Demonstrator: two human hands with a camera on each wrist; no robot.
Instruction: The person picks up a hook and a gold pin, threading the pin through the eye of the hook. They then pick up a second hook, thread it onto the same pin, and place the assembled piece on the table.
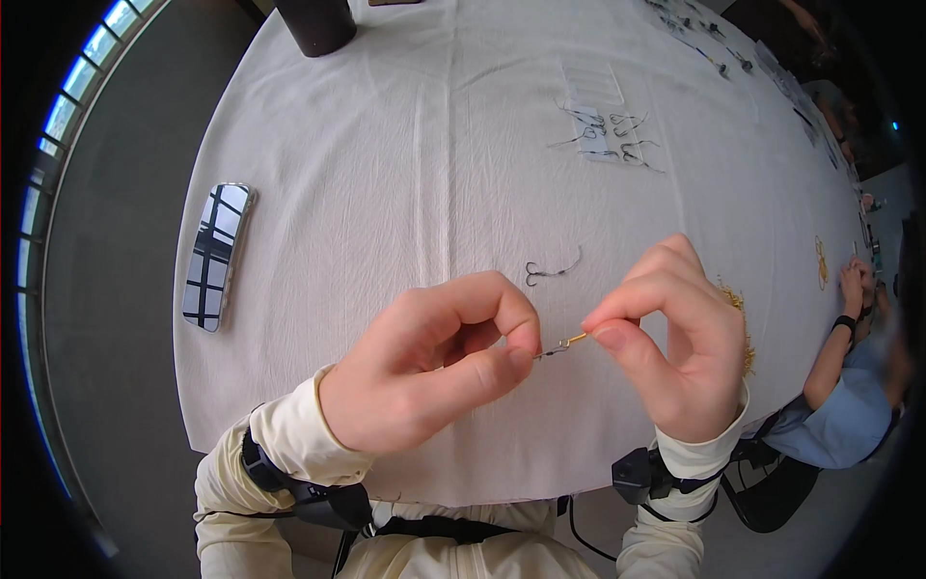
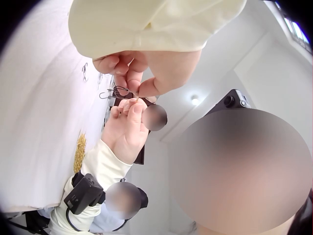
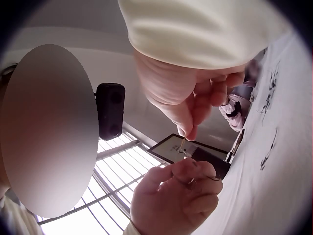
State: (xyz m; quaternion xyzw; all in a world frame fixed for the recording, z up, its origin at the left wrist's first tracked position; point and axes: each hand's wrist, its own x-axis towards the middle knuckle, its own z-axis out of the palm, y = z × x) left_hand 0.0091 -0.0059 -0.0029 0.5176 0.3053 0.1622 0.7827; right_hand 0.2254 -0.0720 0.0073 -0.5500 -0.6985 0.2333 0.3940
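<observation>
Both hands hover just above the white tablecloth, fingertips almost meeting. My left hand pinches a small dark metal hook between thumb and forefinger. My right hand pinches a thin gold pin whose tip touches the dark piece. In the left wrist view the left hand is above the right hand, with a dark hook showing beside the fingers. The right wrist view shows the right hand holding the gold pin over the curled left hand.
A loose treble hook lies just beyond the hands. Several more hooks lie on a clear bag farther back. A gold pile sits right, a phone left, a dark cup far back. Another person sits at the right.
</observation>
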